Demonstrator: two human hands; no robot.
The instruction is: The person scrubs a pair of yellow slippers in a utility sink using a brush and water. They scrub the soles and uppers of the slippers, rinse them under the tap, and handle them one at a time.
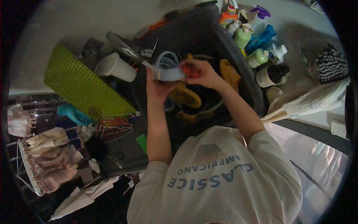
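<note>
Above a dark sink basin (237,64) my left hand (160,89) holds a pale plastic container (167,74) from below and its left side; the container is blurred, and a short tab or handle juts out at its upper left. My right hand (200,72) grips a small red-orange object (191,70) against the container's right side; its kind is unclear. Below the hands, a yellow-orange glove or cloth (186,96) lies in the basin among dark round things. Another yellow-orange piece (230,71) rests near the basin's right wall.
Left of the basin are a white plastic cup (116,67), a green perforated mat (84,84) and a metallic cylinder (121,46). Pump and spray bottles (242,36), a dark bottle (272,75), a light cloth (310,100) and a bristled brush (331,64) line the right side.
</note>
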